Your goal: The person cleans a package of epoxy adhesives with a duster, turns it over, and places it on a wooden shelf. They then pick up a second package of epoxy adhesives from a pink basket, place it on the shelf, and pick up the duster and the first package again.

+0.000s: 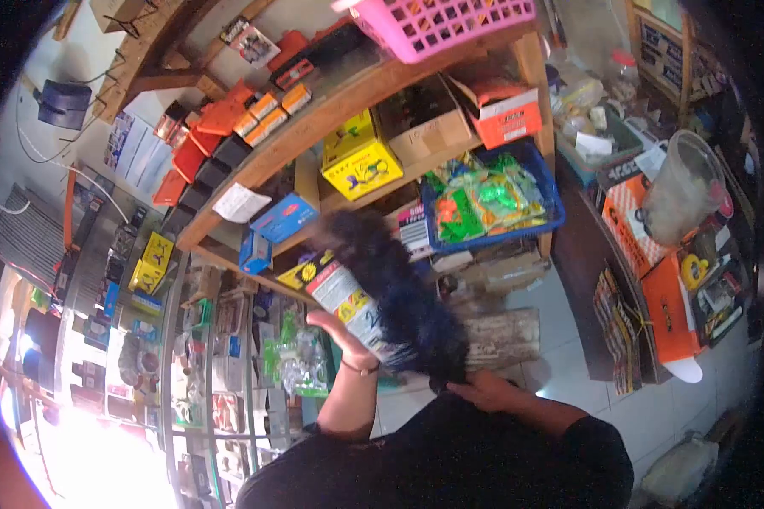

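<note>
Hands work below the shelf [348, 102]: left hand [335, 332] grips a box [348, 307], right hand [481, 392] clutches what looks like a dark duster [399, 288].

a fisheye lens bends the whole scene, curving the wooden shelf [348, 110] and leaving black vignette at the corners. strong light burns out the lower left to white glare. the rest is evenly, softly lit. the dark feather duster [399, 288] is smeared by motion blur; fine print on boxes is unreadable.
</note>
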`<state>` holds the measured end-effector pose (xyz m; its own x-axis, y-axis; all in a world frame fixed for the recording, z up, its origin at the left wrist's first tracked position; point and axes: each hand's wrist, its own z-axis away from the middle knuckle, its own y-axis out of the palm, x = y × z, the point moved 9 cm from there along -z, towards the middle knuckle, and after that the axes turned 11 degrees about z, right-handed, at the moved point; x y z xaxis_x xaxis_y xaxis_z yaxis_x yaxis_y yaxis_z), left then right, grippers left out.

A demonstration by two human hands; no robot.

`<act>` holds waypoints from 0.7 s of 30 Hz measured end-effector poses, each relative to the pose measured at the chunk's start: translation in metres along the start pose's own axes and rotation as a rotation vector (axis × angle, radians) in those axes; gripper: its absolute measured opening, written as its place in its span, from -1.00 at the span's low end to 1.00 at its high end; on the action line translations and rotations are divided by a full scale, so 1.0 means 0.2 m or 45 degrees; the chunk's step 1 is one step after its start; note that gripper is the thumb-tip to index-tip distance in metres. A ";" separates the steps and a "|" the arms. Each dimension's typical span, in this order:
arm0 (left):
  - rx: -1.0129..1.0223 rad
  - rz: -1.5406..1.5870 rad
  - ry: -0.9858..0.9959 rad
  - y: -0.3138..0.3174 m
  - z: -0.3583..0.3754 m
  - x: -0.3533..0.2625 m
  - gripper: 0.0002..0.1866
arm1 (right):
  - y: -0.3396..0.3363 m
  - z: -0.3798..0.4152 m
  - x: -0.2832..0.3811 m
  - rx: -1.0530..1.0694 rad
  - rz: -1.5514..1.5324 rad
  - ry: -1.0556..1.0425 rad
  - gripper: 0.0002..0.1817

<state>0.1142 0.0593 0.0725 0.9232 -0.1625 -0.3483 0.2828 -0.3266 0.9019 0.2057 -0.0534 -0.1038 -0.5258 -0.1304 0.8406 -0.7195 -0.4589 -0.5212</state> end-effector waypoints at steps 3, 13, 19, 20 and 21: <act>0.160 -0.098 -0.161 0.06 0.01 0.04 0.10 | -0.04 -0.01 0.07 0.001 -0.047 0.030 -0.51; -0.112 -0.183 0.016 -0.11 0.07 -0.17 -0.04 | 0.08 -0.06 0.17 0.158 0.306 0.002 -0.55; 0.067 0.012 -0.323 -0.11 0.01 -0.12 0.11 | 0.10 -0.08 0.13 0.228 0.307 0.046 -0.47; 0.110 0.015 -0.209 -0.16 0.03 -0.15 0.14 | 0.07 -0.09 0.14 0.219 0.322 0.043 -0.47; 0.152 0.019 -0.095 -0.07 0.03 -0.17 0.17 | -0.02 -0.09 0.12 0.145 0.191 0.137 -0.47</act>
<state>0.0763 0.0637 0.0703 0.9038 -0.2359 -0.3570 0.2319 -0.4311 0.8720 0.1879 -0.0395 -0.0840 -0.6732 -0.1129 0.7308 -0.5767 -0.5384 -0.6144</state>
